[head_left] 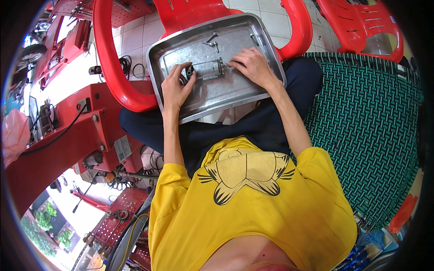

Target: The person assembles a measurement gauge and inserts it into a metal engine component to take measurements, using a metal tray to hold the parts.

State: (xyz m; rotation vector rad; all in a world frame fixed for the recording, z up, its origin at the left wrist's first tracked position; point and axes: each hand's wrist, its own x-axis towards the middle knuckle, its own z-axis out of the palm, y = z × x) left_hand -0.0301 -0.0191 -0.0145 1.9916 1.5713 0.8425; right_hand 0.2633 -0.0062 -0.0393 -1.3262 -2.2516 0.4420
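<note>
A silver cylindrical part [207, 70], which looks like a small electric motor, lies on its side in a shallow metal tray [217, 103]. Its left end carries a black cap [188, 71], and my left hand [176, 88] has thumb and fingers closed around that end. At the other end is a ringed metal flange [221, 66]. Bent fingers of my right hand [254, 67] come together just beside this flange; whether they hold something small there is hard to see. Beyond the motor, several bolts [211, 43] lie loose in the tray, with more thin metal pieces [254, 39] near its far right corner.
The tray rests between my legs and a red plastic chair [190, 13]. Left of me stands a red metal machine frame [108, 117] with cables. A green-and-black woven seat [361, 131] is on my right, with another red chair [361, 27] beyond it.
</note>
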